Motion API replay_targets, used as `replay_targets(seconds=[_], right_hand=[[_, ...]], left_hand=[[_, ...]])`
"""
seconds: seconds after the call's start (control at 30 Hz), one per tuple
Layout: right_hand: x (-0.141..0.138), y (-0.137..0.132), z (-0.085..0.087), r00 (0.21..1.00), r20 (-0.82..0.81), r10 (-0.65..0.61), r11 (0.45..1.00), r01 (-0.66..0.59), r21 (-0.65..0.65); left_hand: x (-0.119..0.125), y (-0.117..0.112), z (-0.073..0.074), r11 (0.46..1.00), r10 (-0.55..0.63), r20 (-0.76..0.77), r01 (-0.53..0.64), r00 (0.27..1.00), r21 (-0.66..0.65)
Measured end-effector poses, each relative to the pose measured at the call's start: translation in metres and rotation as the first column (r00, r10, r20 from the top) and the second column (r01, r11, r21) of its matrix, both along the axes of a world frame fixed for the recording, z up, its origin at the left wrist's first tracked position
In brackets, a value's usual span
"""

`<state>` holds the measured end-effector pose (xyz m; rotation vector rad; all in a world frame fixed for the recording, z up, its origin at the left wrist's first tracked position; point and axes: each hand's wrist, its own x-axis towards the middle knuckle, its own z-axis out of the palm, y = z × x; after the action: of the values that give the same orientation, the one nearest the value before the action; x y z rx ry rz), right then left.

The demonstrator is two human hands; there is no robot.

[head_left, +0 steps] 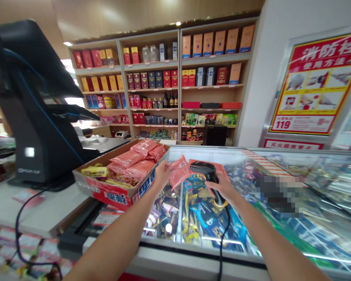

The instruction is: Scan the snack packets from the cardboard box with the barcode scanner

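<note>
Handling: in progress | left grip [162, 174] is pinching a pink wrapped packet [179, 171] | right grip [222, 186] is closing fully around a black barcode scanner [204, 168] | remaining: more pink packets [136, 160] are lying in a cardboard box [111, 197]

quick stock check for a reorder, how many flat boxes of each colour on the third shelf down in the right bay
red flat boxes: 2
black flat box: 1
total: 3
</note>
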<state>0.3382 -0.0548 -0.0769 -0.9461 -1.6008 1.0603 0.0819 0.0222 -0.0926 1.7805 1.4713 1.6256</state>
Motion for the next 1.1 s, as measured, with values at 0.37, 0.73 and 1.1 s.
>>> replay_targets(seconds=[0.37, 0.73, 1.1], right_hand=[[0.002, 0.007, -0.010, 0.999, 0.026, 0.022, 1.000, -0.021, -0.006], [-0.002, 0.000, 0.000, 1.000, 0.019, -0.007, 1.000, 0.007, -0.002], [-0.007, -0.003, 0.002, 0.964, -0.201, -0.176, 0.982, 0.187, 0.035]], left_hand=[[0.003, -0.006, 0.004, 1.000, 0.001, -0.049, 0.000, 0.999, 0.019], [0.001, -0.003, 0.003, 1.000, 0.005, 0.049, -0.006, 0.999, 0.019], [0.023, 0.043, 0.009, 0.965, 0.258, 0.150, -0.247, 0.954, -0.086]])
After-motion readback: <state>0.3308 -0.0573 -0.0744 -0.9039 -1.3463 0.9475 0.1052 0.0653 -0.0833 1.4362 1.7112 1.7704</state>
